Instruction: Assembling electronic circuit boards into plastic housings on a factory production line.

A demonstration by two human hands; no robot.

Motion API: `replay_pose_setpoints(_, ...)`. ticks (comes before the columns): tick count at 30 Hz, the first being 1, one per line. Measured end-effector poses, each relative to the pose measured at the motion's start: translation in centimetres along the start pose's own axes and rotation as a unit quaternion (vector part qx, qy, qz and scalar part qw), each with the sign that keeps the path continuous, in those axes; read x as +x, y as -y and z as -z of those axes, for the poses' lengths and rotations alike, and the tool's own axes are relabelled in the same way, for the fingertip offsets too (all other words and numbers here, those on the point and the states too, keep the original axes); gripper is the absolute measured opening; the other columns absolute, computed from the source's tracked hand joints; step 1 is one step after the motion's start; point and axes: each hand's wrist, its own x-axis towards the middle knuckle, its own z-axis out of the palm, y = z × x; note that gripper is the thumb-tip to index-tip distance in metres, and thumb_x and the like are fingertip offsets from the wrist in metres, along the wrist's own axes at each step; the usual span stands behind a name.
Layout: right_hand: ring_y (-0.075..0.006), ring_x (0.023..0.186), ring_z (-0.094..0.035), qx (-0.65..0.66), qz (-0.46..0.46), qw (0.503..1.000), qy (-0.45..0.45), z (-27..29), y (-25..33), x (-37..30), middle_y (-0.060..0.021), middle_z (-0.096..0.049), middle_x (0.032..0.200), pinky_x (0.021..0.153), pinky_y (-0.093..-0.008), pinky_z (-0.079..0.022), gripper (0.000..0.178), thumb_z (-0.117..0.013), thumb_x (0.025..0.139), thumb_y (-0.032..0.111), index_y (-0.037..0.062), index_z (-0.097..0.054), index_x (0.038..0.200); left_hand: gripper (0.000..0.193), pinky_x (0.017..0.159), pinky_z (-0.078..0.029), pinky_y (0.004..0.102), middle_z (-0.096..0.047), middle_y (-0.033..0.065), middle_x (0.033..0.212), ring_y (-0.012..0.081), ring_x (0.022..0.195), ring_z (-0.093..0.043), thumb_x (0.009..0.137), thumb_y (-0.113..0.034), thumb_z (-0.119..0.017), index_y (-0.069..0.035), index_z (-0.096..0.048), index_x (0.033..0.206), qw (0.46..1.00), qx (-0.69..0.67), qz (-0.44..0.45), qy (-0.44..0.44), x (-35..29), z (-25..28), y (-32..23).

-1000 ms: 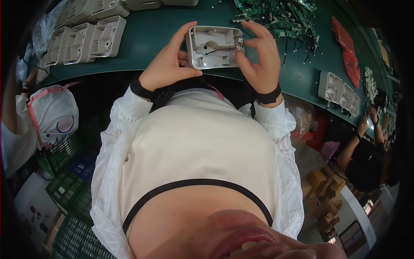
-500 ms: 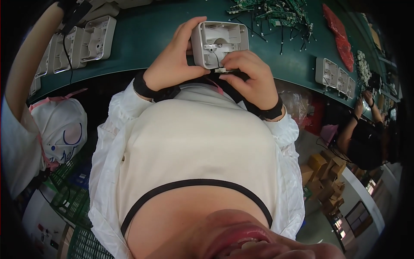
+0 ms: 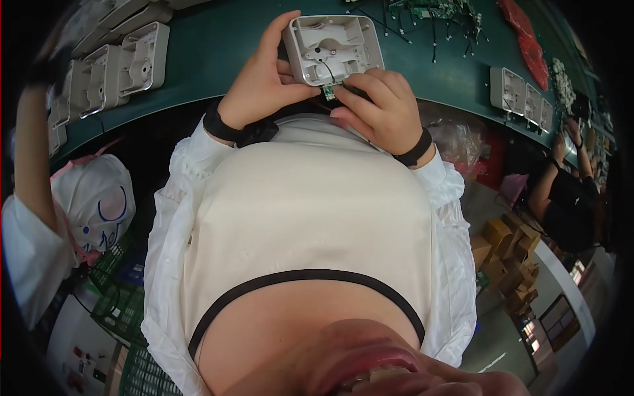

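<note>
My left hand (image 3: pixel 264 86) grips the left side of a white plastic housing (image 3: pixel 300 63), fingers behind it and thumb along its lower edge. The housing's inside, with ribs and compartments, faces me. A black cable (image 3: pixel 328 68) runs from its middle over the lower edge to a small green circuit board (image 3: pixel 328 93). That board hangs just outside the housing, beside my left thumb tip. At the housing's lower right corner is my right hand (image 3: pixel 383 109), fingers bent, index fingertip close to the board. Whether it pinches the board or cable cannot be made out.
More white housings (image 3: pixel 142 59) stand in a row on the green table (image 3: pixel 218 46) at left, and others (image 3: pixel 522 99) at right. Green circuit boards with black cables (image 3: pixel 436 13) lie at the far side, near a red bag (image 3: pixel 525 39). Other people work on both sides.
The housing has moved slightly up and away in view. The small board has turned, now showing its green face. My right hand has shifted a little right. The person at left has moved an arm.
</note>
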Motion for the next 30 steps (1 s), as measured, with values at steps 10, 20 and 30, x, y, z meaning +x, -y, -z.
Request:
replay_pose_setpoints(10, -0.0322, 0.094, -0.065, 0.131, -0.181, 0.975, 0.018, -0.2, -0.9, 1.6, -0.0082, -0.068, 0.096, 0.079, -0.0404, -0.051, 0.018, -0.078, 0.081, 0.008, 0.0069, -0.070, 0.098, 0.110, 0.083, -0.062, 0.0323, -0.058, 0.0227, 0.136, 0.0247, 0.104, -0.073, 0.077, 0.011, -0.078, -0.016, -0.015, 0.162, 0.993, -0.114, 0.004, 0.020, 0.3, -0.4, 0.7)
replay_pose_setpoints(20, -0.0248, 0.095, -0.066, -0.010, -0.077, 0.992, 0.096, 1.5, -0.2, 1.3, -0.0041, -0.069, 0.094, 0.076, -0.0389, -0.052, 0.017, -0.069, 0.081, 0.008, 0.0086, -0.070, 0.098, 0.110, 0.086, -0.061, 0.0325, -0.046, 0.0183, 0.150, 0.0243, 0.109, -0.071, 0.076, 0.012, -0.078, -0.015, -0.015, 0.162, 0.998, -0.058, 0.012, 0.032, 1.3, -1.3, -2.3)
replay_pose_setpoints(30, -0.0256, 0.089, -0.069, -0.151, -0.134, 0.979, 0.034, 9.0, -1.6, -5.7, -0.0044, -0.069, 0.094, 0.072, -0.0373, -0.055, 0.014, -0.067, 0.079, 0.008, 0.0092, -0.067, 0.093, 0.113, 0.089, -0.062, 0.0372, -0.037, 0.0212, 0.153, 0.0284, 0.112, -0.070, 0.078, 0.010, -0.078, -0.012, -0.008, 0.163, 0.972, -0.086, -0.032, 0.218, 8.5, -10.6, -2.1)
